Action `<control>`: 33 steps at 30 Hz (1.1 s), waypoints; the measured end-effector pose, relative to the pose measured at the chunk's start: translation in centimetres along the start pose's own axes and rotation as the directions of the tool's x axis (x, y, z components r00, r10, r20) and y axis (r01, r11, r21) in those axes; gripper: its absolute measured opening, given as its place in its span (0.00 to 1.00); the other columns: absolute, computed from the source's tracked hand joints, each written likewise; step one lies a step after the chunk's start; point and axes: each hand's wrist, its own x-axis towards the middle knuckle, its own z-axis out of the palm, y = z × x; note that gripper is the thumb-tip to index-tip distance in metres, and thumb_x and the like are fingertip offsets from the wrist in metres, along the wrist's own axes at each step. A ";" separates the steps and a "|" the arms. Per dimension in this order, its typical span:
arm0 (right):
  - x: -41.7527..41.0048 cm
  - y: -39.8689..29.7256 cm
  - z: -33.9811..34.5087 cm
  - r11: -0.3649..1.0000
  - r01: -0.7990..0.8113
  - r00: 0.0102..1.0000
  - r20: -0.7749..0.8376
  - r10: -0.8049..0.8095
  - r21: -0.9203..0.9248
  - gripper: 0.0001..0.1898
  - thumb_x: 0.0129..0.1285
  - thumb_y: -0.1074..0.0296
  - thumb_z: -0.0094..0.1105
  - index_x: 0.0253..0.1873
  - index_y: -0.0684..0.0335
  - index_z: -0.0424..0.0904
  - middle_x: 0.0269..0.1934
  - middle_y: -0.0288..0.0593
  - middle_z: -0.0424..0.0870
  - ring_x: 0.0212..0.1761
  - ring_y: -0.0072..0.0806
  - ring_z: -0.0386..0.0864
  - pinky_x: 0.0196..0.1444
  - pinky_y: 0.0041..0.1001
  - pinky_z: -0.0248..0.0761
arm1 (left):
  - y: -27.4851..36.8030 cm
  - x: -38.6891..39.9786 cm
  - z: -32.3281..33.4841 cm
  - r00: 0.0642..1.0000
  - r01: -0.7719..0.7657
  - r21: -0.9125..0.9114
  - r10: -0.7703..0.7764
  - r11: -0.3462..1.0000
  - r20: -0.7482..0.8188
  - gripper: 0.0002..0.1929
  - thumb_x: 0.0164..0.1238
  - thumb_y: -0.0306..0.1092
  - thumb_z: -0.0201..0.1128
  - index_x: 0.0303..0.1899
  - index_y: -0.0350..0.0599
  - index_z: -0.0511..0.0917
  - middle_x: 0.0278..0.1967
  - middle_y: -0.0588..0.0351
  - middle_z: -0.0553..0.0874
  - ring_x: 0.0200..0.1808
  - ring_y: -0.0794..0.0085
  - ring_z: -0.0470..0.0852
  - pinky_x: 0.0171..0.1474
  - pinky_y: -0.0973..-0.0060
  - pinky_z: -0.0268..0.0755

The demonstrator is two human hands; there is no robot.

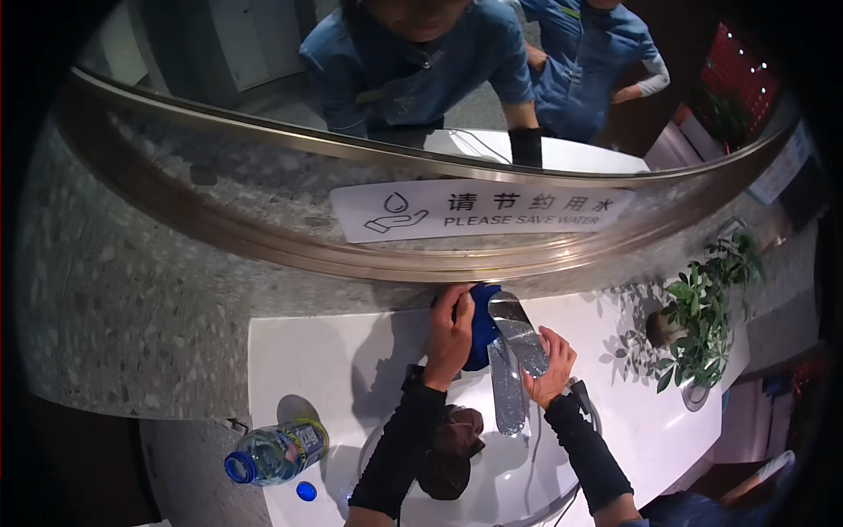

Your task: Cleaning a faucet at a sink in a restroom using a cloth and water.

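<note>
My left hand [452, 339] holds a bunched blue cloth [483, 329] against the left side of a chrome faucet [518, 332], close to the wall. Thumb and fingers of my right hand [553, 369] are around the right edge of the faucet's upper flat part. Its lower arm [507, 398], dotted with water drops, points toward me over a white washbasin [520, 491]. Below my left wrist lies a dark brown crumpled thing [451, 454], partly hidden by my black sleeve; its kind is unclear.
An uncapped clear plastic bottle [280, 451] stands left on the white counter [290, 356], its blue cap [306, 491] beside it. Right stands a leafy potted plant [698, 309]. A framed mirror [263, 99] bearing a save-water sign [481, 211] reflects two people in blue.
</note>
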 end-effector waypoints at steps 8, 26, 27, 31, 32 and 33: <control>-0.1 -1.7 0.2 0.999 0.008 1.000 -0.007 -0.007 0.052 0.25 0.53 0.65 0.58 0.58 0.59 0.72 0.61 0.47 0.70 0.64 0.46 0.66 0.62 0.45 0.56 | -9.9 -0.6 -4.1 0.962 0.097 0.248 -0.155 0.964 0.227 0.15 0.66 0.18 0.48 0.50 0.39 0.78 0.40 0.57 0.82 0.47 0.74 0.77 0.52 0.76 0.68; 0.8 -2.9 -0.3 0.992 0.016 0.999 -0.035 -0.012 0.128 0.24 0.55 0.64 0.61 0.58 0.61 0.71 0.62 0.48 0.70 0.63 0.45 0.67 0.58 0.45 0.58 | -11.1 -1.3 -8.0 0.891 0.361 0.017 -0.350 0.933 0.291 0.19 0.78 0.33 0.48 0.64 0.33 0.68 0.55 0.45 0.78 0.57 0.58 0.76 0.61 0.74 0.65; 0.2 -1.7 -0.4 0.993 0.002 1.000 -0.018 0.000 0.121 0.24 0.55 0.64 0.62 0.58 0.61 0.71 0.62 0.48 0.70 0.63 0.46 0.67 0.58 0.45 0.58 | -10.6 -2.4 -6.9 0.883 0.371 0.014 -0.358 0.928 0.304 0.19 0.78 0.33 0.48 0.64 0.33 0.68 0.55 0.45 0.78 0.57 0.58 0.76 0.61 0.74 0.65; -0.8 1.6 -1.5 0.986 -0.013 0.994 -0.101 0.030 0.168 0.22 0.54 0.65 0.63 0.55 0.61 0.74 0.61 0.47 0.71 0.62 0.44 0.68 0.57 0.44 0.59 | -3.1 -4.9 -3.4 0.824 -0.400 0.596 -0.011 0.697 0.566 0.46 0.52 0.32 0.70 0.72 0.33 0.54 0.68 0.36 0.66 0.69 0.42 0.63 0.72 0.54 0.53; -0.7 1.4 -1.5 0.983 -0.021 0.993 -0.108 0.042 0.182 0.22 0.54 0.65 0.63 0.55 0.61 0.74 0.61 0.47 0.71 0.62 0.44 0.68 0.57 0.44 0.59 | -5.0 -5.2 -4.4 0.831 -0.436 0.664 -0.012 0.608 0.556 0.47 0.51 0.33 0.71 0.72 0.34 0.55 0.67 0.36 0.66 0.70 0.41 0.62 0.72 0.54 0.52; -0.3 0.0 -1.3 0.974 -0.008 0.992 -0.122 0.037 0.228 0.21 0.54 0.65 0.63 0.54 0.61 0.74 0.61 0.46 0.71 0.62 0.44 0.68 0.57 0.44 0.60 | -6.4 -5.5 -6.8 0.846 -0.456 0.744 -0.021 0.489 0.532 0.48 0.49 0.35 0.72 0.72 0.34 0.55 0.67 0.36 0.67 0.70 0.40 0.61 0.72 0.53 0.50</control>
